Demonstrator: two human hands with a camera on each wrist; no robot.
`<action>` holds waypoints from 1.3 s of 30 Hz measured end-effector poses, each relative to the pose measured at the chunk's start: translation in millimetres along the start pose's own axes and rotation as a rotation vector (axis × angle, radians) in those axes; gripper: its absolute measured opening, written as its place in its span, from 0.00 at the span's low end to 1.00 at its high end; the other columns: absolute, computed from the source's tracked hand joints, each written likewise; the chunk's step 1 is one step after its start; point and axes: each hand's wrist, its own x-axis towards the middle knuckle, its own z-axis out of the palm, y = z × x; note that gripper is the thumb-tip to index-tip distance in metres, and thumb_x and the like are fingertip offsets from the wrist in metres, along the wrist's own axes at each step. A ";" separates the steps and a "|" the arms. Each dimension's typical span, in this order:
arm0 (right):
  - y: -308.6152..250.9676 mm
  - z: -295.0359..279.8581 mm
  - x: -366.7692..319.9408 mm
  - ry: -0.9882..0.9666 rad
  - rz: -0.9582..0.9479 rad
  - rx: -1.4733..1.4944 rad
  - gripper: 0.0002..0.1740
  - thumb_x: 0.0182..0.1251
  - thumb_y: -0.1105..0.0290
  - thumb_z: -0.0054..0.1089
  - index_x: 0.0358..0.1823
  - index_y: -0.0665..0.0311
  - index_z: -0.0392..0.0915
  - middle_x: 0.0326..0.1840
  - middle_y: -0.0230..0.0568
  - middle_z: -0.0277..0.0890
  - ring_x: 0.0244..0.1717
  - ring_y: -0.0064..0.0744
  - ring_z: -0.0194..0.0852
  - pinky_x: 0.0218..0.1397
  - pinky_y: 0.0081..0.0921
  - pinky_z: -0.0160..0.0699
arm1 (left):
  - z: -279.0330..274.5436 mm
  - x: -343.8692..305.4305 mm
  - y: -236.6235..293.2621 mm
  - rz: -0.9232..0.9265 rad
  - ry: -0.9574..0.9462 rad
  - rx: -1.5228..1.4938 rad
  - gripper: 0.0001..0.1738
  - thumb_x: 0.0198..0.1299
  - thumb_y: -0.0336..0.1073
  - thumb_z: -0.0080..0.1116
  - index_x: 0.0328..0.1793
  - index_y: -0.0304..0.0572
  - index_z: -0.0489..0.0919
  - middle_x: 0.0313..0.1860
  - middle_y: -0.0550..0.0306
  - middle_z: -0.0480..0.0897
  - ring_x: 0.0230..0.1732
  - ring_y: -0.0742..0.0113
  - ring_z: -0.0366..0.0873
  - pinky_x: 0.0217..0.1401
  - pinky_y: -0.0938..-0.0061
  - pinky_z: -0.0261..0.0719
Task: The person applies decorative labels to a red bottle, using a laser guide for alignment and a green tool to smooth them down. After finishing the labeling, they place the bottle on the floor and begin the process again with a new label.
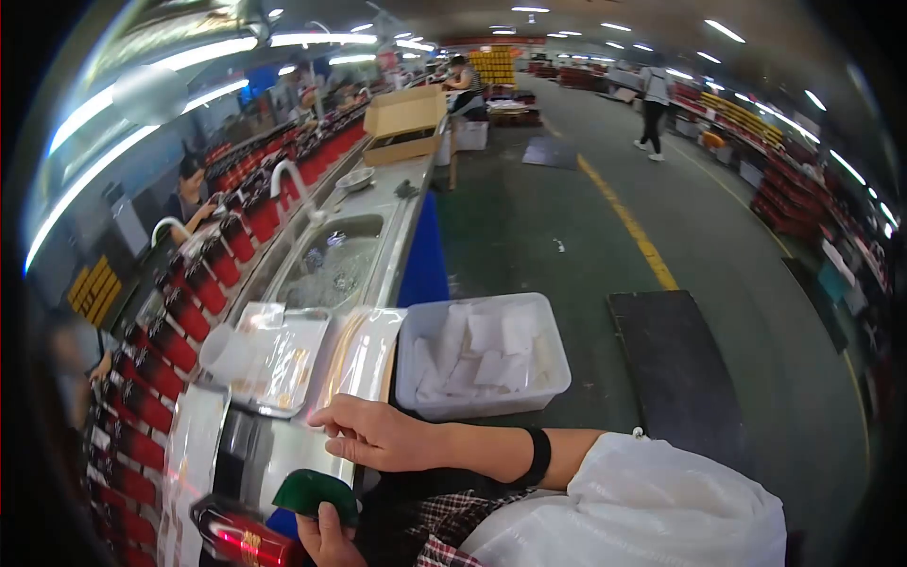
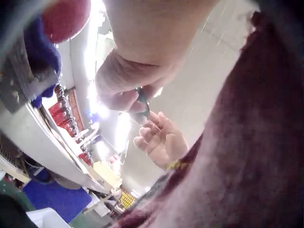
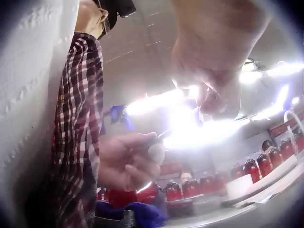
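My left hand (image 1: 331, 539) pinches a dark green curved scraper-like piece (image 1: 316, 493) between thumb and fingers, low in the head view. In the left wrist view that green piece (image 2: 142, 102) is partly hidden by the fingers. My right hand (image 1: 383, 435) hovers close over the near counter, fingers loosely bent and thumb apart from them. Its palm side shows in the left wrist view, facing the green piece. Beside my left hand lies a shiny red and black vessel (image 1: 250, 543) with gold lettering.
A white bin (image 1: 557, 378) of folded white pieces stands right of the counter. Ahead are a clear tray (image 1: 316, 364) with gold-marked sheets, a white cup (image 1: 225, 352), a sink (image 1: 378, 231) with water and a cardboard box (image 1: 406, 113). Red vessels (image 1: 175, 340) line the left.
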 end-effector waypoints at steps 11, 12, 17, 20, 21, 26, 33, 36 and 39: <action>78.7 -164.7 -39.3 0.541 0.294 -0.134 0.11 0.71 0.68 0.59 0.49 0.66 0.79 0.33 0.32 0.78 0.35 0.18 0.72 0.40 0.24 0.75 | 53.9 54.3 -23.2 -0.077 -0.164 0.157 0.15 0.69 0.32 0.50 0.60 0.38 0.73 0.36 0.64 0.78 0.27 0.83 0.67 0.24 0.86 0.59; 85.1 -181.0 -35.2 0.555 0.308 -0.206 0.10 0.71 0.68 0.59 0.48 0.65 0.80 0.35 0.32 0.79 0.36 0.18 0.72 0.41 0.23 0.75 | 49.9 58.5 -24.3 -0.061 -0.128 0.212 0.14 0.69 0.32 0.51 0.58 0.38 0.74 0.36 0.64 0.77 0.27 0.83 0.67 0.24 0.87 0.59; 143.9 -256.7 43.2 0.516 0.456 -0.159 0.09 0.69 0.69 0.60 0.42 0.68 0.80 0.30 0.31 0.80 0.31 0.15 0.74 0.35 0.18 0.74 | 6.4 68.7 -36.6 -0.178 0.009 0.341 0.14 0.67 0.32 0.54 0.56 0.37 0.75 0.40 0.64 0.79 0.31 0.80 0.71 0.30 0.84 0.68; 208.4 -303.2 119.8 0.458 0.453 -0.354 0.11 0.64 0.65 0.62 0.38 0.67 0.81 0.28 0.34 0.80 0.29 0.20 0.76 0.35 0.23 0.76 | 6.4 72.8 -46.3 -0.191 0.158 0.209 0.14 0.66 0.31 0.55 0.56 0.35 0.76 0.41 0.62 0.80 0.38 0.75 0.76 0.41 0.78 0.76; 232.5 -316.1 148.5 0.454 0.450 -0.450 0.13 0.62 0.63 0.63 0.37 0.68 0.82 0.29 0.38 0.82 0.31 0.24 0.79 0.38 0.25 0.77 | -22.4 68.8 -64.3 -0.354 0.163 0.288 0.18 0.69 0.32 0.55 0.63 0.38 0.75 0.42 0.62 0.80 0.31 0.79 0.72 0.27 0.86 0.64; 346.1 -355.8 279.8 0.192 0.494 -0.849 0.28 0.58 0.49 0.65 0.45 0.69 0.82 0.40 0.50 0.84 0.43 0.43 0.83 0.49 0.35 0.79 | -7.5 77.4 -16.8 -0.837 0.262 0.145 0.18 0.68 0.30 0.56 0.64 0.39 0.75 0.43 0.63 0.81 0.34 0.78 0.73 0.34 0.83 0.70; 438.5 -308.5 412.6 -0.158 0.567 -1.071 0.43 0.57 0.39 0.66 0.57 0.74 0.75 0.54 0.59 0.79 0.53 0.50 0.80 0.56 0.38 0.77 | 7.1 90.0 -2.1 -1.003 0.237 0.199 0.16 0.69 0.30 0.53 0.61 0.36 0.76 0.49 0.58 0.80 0.46 0.68 0.75 0.52 0.74 0.73; 470.5 -290.0 449.8 -0.190 0.563 -1.072 0.47 0.55 0.35 0.65 0.60 0.74 0.74 0.59 0.60 0.77 0.62 0.54 0.74 0.67 0.42 0.70 | 9.3 85.6 -6.5 -1.002 0.210 0.265 0.14 0.69 0.31 0.52 0.59 0.37 0.77 0.48 0.58 0.81 0.45 0.68 0.75 0.51 0.74 0.73; 518.8 -282.4 475.5 -0.230 0.561 -0.975 0.47 0.55 0.34 0.64 0.56 0.75 0.75 0.56 0.62 0.78 0.60 0.55 0.76 0.63 0.43 0.72 | 30.5 100.3 2.1 -1.154 0.425 0.188 0.12 0.69 0.32 0.52 0.56 0.38 0.78 0.43 0.59 0.81 0.43 0.72 0.74 0.47 0.75 0.73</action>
